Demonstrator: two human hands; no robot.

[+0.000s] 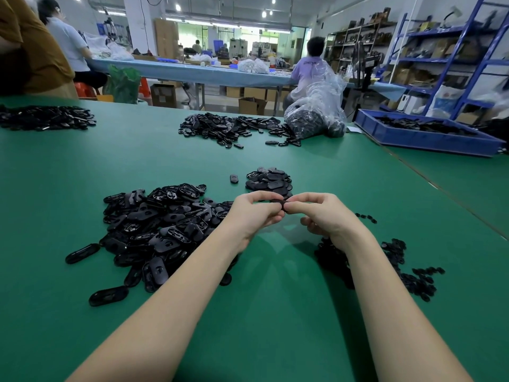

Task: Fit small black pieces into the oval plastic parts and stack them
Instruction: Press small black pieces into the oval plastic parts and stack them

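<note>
A: Head view, near centre: left hand (254, 213) and right hand (321, 213) brought together above the table (275, 312), fingertips meeting on one oval part (278, 202).

B: Grip?

A: Both sets of fingers curled and pinching the part from either end. Only a dark sliver showing between the thumbs; small piece inside not visible, so seated or not, cannot tell.

B: Step in hand?

A: Probably the fitting itself: pressing a small piece into the oval.

B: Supplies?

A: Loose ovals (162, 227) heaped just left of the left forearm. Small pieces (407, 268) scattered right of the right wrist, partly hidden under the arm. Neater stack (270, 181) just beyond the hands, likely finished ones. One stray part (234, 178) beside it.

B: Next move?

A: Likely a firm thumb press until flush, then a short reach forward to lay the part on the stack. After that, a fresh oval from the left, a small piece from the right.

B: Farther off?

A: More heaps (234, 128), a clear bag (316, 117), a blue bin (424, 136). Other workers at a far bench.
</note>
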